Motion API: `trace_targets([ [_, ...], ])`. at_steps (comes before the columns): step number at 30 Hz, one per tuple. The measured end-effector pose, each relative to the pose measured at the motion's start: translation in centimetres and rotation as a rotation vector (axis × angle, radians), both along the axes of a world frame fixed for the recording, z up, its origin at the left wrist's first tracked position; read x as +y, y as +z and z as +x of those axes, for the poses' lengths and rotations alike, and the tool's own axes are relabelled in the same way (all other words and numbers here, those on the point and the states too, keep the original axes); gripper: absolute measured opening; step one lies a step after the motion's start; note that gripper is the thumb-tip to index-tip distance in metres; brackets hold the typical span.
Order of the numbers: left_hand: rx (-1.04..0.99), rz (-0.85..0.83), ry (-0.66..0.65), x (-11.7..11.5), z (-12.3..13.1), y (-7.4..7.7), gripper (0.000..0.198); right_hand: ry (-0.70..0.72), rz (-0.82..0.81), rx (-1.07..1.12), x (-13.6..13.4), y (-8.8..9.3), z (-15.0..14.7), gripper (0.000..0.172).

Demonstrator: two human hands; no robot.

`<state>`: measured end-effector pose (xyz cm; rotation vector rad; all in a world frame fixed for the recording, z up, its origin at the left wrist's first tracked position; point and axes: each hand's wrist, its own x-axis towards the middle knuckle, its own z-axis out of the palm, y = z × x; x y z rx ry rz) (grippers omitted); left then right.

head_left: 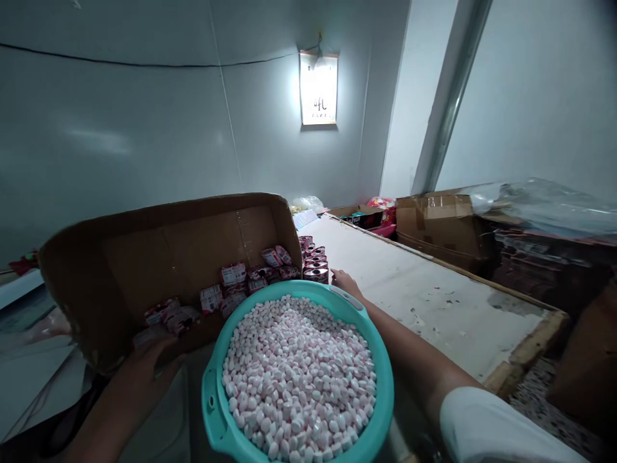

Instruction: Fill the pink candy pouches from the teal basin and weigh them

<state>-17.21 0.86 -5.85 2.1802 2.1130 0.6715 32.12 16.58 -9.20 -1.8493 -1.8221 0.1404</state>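
A turquoise plastic basin (384, 366) full of small white and pale pink tablet-shaped candies (299, 379) takes up the front middle. On its left, my left hand (147, 370) reaches to the front edge of a tilted cardboard box (139, 241), thumb apart from the fingers, close to some small dark-red and white packets (178, 316). More packets (234, 274) are heaped at the box's right end. Beyond the basin's far right rim, my right hand (348, 283) has a finger stretched out beside rows of small dark-red packs (315, 260) on the table. The basin rim hides part of that hand.
A white worn tabletop (434, 289) with a wooden edge runs to the right. Cardboard boxes (434, 225) and clear plastic sheeting (549, 199) lie beyond it. A lit bulb hangs before a wall poster (319, 90). Papers (33, 373) lie at the left.
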Motion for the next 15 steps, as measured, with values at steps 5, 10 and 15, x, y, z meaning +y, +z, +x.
trace_targets([
  [5, 0.008, -0.083, 0.047, -0.9, 0.0, 0.5, 0.073, 0.080, 0.298, 0.134, -1.7, 4.9, -0.5, 0.038],
  [10, -0.009, -0.353, 0.067, -2.5, 0.6, 1.4, 0.082, 0.392, 0.579, 0.164, -3.7, 14.1, -8.0, 0.043],
  [15, -0.084, -0.487, 0.078, -3.4, 1.3, 2.3, 0.070, 1.034, 0.098, -0.404, -4.8, 16.1, -23.5, 0.033],
])
